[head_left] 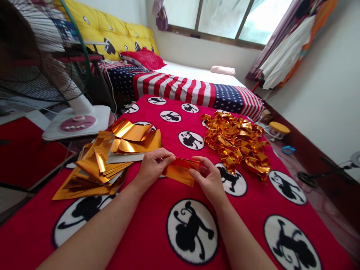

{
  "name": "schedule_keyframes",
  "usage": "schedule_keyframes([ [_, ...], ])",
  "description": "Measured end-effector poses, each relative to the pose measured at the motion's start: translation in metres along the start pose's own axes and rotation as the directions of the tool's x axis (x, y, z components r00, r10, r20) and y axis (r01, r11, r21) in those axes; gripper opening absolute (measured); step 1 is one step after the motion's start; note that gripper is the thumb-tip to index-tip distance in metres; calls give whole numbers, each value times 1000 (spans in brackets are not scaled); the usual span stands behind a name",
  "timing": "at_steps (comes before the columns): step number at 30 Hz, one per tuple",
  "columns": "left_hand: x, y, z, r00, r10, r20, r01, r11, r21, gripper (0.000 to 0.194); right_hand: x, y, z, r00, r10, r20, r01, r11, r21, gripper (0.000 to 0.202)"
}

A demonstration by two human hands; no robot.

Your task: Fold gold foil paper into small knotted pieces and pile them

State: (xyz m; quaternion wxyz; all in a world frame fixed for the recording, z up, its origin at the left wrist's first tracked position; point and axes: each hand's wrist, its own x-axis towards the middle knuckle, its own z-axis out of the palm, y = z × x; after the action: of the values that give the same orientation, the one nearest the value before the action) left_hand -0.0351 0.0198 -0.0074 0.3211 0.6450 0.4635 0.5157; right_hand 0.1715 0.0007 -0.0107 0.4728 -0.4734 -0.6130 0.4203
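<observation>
A sheet of shiny gold foil paper point(180, 173), seemingly folded over, is stretched between my two hands above the red cloth. My left hand point(153, 165) pinches its left end between thumb and fingers. At the right end, my right hand point(207, 176) grips the paper with thumb and forefinger, the other fingers curled. Left of my hands lies a loose, fanned stack of flat gold foil sheets point(98, 165), some showing pale undersides. A heap of folded gold foil pieces point(234, 138) rests on the cloth beyond my right hand.
The red cloth point(152, 232) with monkey prints covers the table. A fan point(75, 116) stands at the left. Behind the table is a bed point(180, 88) with a flag-patterned cover. On the floor at the right are a yellow-topped stool point(279, 127) and a blue object point(288, 150).
</observation>
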Motion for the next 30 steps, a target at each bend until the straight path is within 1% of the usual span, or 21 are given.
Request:
schedule_keyframes([
  [2,-1,3,1,1000,11,12,-11,1000,-14,23,-2,0,3,998,-66,-20,65,996,-68,12],
  [3,-1,3,1,1000,-1,13,1,1000,-12,25,-2,-1,4,991,-118,-55,113,989,-97,10],
  [6,-3,-1,1,996,-80,38,82,995,-59,47,-3,-4,5,942,-279,-186,253,956,-149,9],
  [9,-4,-7,2,985,-142,96,155,977,-146,62,-4,-8,5,885,-370,-281,326,926,-193,22],
  [12,-6,-7,5,976,-179,124,200,963,-183,64,-5,-10,6,859,-395,-325,338,915,-219,28],
  [15,-7,-3,8,959,-229,167,266,931,-251,64,-6,-8,7,856,-410,-313,347,907,-241,29],
  [18,-7,-1,11,953,-236,190,290,892,-346,68,-7,-6,6,859,-427,-284,356,895,-269,28],
  [21,-6,-2,12,956,-228,183,283,879,-385,66,-6,-5,6,862,-414,-293,330,896,-297,22],
  [25,-6,-4,11,960,-219,177,274,870,-410,58,-5,-5,6,875,-394,-283,310,903,-297,21],
  [30,-4,0,10,958,-258,123,286,844,-455,55,-7,-4,6,852,-479,-210,384,846,-370,28],
])
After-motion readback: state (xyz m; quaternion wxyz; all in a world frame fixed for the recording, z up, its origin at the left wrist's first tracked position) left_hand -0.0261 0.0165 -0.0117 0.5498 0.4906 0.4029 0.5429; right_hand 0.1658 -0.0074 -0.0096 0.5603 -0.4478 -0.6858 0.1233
